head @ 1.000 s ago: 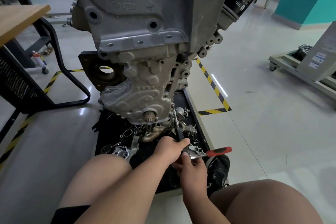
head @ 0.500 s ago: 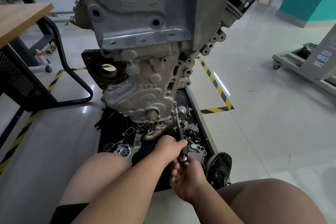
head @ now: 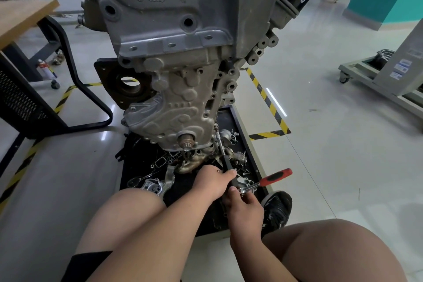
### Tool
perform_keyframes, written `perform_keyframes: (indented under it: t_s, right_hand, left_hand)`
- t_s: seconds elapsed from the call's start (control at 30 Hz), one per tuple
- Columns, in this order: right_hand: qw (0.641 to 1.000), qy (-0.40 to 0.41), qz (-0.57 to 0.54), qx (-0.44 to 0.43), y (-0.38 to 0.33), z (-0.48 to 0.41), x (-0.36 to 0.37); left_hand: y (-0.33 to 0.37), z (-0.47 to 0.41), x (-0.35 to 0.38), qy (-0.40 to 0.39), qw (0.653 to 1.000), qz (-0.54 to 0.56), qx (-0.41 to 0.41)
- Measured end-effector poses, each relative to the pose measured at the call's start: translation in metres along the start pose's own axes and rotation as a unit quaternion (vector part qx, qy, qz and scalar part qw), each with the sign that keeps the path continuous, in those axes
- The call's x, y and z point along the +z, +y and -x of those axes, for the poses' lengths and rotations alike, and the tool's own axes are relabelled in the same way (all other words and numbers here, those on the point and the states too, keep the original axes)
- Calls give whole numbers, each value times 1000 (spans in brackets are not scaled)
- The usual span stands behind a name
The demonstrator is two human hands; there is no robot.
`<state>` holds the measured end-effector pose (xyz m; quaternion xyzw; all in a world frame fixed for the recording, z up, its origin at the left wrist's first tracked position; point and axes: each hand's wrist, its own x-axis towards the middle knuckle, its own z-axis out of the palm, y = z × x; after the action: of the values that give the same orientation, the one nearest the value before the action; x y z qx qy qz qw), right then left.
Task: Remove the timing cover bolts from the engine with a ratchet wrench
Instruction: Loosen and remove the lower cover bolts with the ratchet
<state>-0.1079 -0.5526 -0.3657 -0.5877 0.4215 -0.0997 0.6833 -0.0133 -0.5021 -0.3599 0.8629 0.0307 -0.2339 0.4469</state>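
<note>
Looking down at the engine [head: 183,30], which stands over a black tray [head: 243,135] on the floor [head: 343,121]. The cover [head: 178,112] is the lighter cast piece on its lower front, facing me.

My left hand [head: 212,182] is curled round the near end of the extension [head: 223,153], thumb lying along the black part. The extension runs up and away from me, and its far tip meets the lower right edge of the cover. I can't make out the bolt itself there, too small and dark.

My right hand [head: 245,206] sits just near of the left one, fingers wrapped round the head of the ratchet [head: 265,182]. The red handle sticks out to the right, free of my grip, over the tray's right rim.

The tray is full of loose parts [head: 155,186], mostly under and near the engine. My shoe [head: 277,208] is at the tray's near right corner. A wooden desk [head: 23,16] shows far left.
</note>
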Motion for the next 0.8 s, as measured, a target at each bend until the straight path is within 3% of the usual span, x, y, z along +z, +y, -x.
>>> perform_keyframes:
  t_s: [0.4, 0.5, 0.6, 0.8]
  right_hand:
    - [984, -16, 102, -145, -2, -4, 1]
    - [994, -25, 69, -80, 0, -6, 4]
    - [998, -37, -39, 28, -5, -10, 5]
    - [951, -131, -161, 231, -8, -17, 5]
  left_hand:
    - [-1, 1, 0, 42, 999, 12, 14]
    - [0, 2, -3, 12, 1000, 15, 4]
    - [-1, 4, -6, -12, 1000, 24, -6]
    - [0, 6, -7, -40, 999, 2, -10]
